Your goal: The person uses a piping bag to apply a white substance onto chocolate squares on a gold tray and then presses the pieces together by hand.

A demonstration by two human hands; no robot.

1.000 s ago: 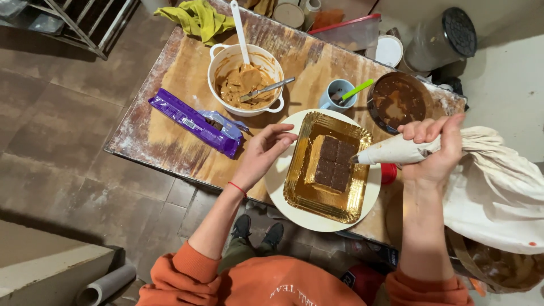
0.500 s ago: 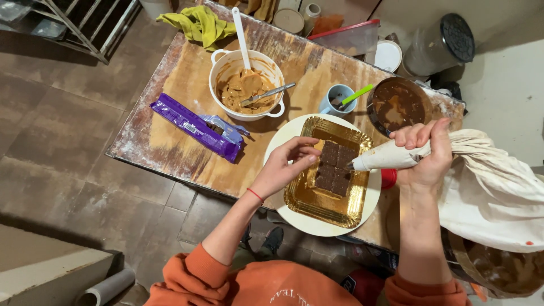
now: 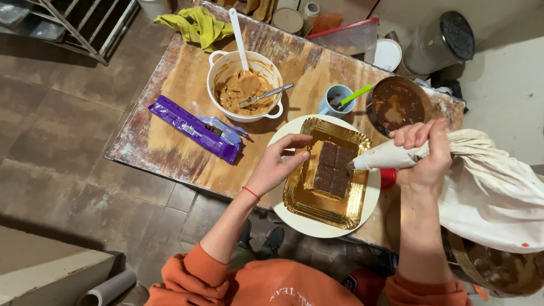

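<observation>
A gold rectangular tray (image 3: pixel 317 201) rests on a round white plate (image 3: pixel 371 198) on a small wooden table (image 3: pixel 187 73). Several brown chocolate biscuits (image 3: pixel 333 168) lie side by side in the tray. My left hand (image 3: pixel 277 164) touches the tray's left rim with its fingers apart. My right hand (image 3: pixel 425 153) grips a cream cloth piping bag (image 3: pixel 481 175), whose tip points at the biscuits' right edge.
A white pot (image 3: pixel 245 85) of tan cream holds a white spatula and a knife. Beside it lie an open purple biscuit packet (image 3: pixel 192 127), a blue cup (image 3: pixel 338 99) with a green spoon and a dark bowl (image 3: pixel 396 105) of chocolate. A yellow cloth (image 3: pixel 198 25) lies at the far corner.
My left hand has shifted from over the tray's top-left corner down to its left rim. The piping bag's tip has stayed at the biscuits' right edge.
</observation>
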